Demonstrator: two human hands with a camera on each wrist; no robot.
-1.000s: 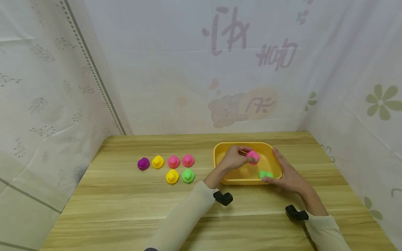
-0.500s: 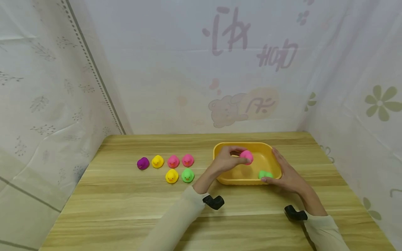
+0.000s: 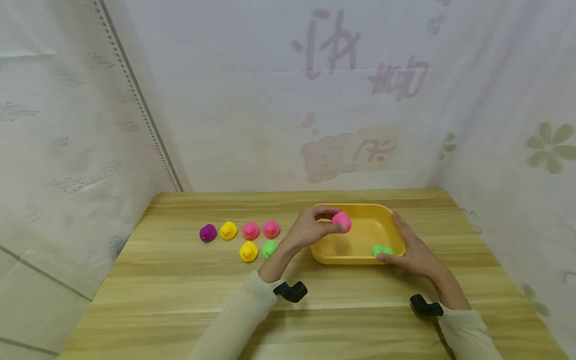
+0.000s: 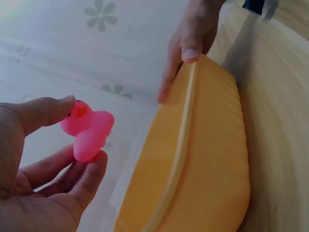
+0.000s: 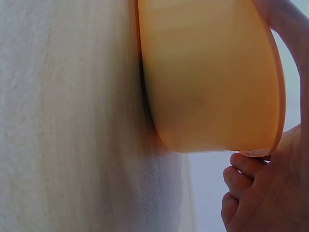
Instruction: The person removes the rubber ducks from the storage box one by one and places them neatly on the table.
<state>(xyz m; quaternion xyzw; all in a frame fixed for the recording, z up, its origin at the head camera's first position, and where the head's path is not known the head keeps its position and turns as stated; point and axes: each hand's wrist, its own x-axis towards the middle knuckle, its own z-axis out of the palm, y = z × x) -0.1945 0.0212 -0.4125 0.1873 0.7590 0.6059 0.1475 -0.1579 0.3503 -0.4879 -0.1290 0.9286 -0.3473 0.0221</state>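
Note:
My left hand pinches a pink rubber duck between thumb and fingertips, over the left part of a yellow-orange plastic basin. In the left wrist view the pink duck is held up beside the basin's rim, its beak close to the thumb. My right hand grips the basin's right end, thumb over the near rim and fingers along the right side. Inside the basin's near right corner lies green rubber toy material, beside the right thumb. The right wrist view shows the basin's outer wall with curled fingers at its rim.
Left of the basin, more rubber ducks stand on the wooden table: a purple one, two yellow ones, two pink ones and a green one partly hidden by the left wrist. Patterned cloth hangs behind the table.
My left hand has moved left with the pink duck, from the basin's middle toward its left side. The right hand has stayed on the basin.

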